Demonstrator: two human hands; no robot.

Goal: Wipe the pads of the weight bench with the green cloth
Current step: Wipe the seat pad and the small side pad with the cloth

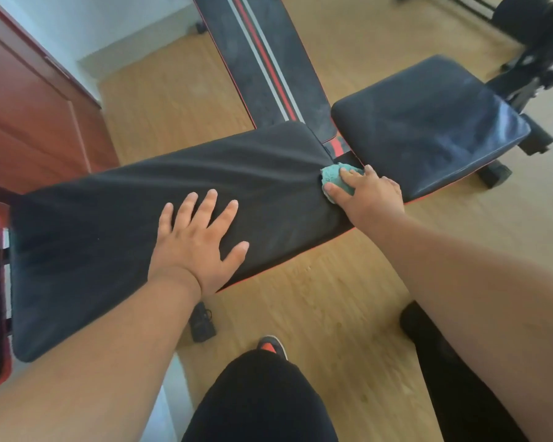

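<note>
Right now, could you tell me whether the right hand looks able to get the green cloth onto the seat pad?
Probably yes. The right hand presses the green cloth at the gap beside the seat pad, whose top is bare, with nothing between them. The left hand lies flat on the long back pad, out of the way.

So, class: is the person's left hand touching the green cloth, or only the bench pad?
Apart from the cloth. The head view shows the left hand spread flat on the long back pad, with bare pad between it and the green cloth under the right hand.
</note>
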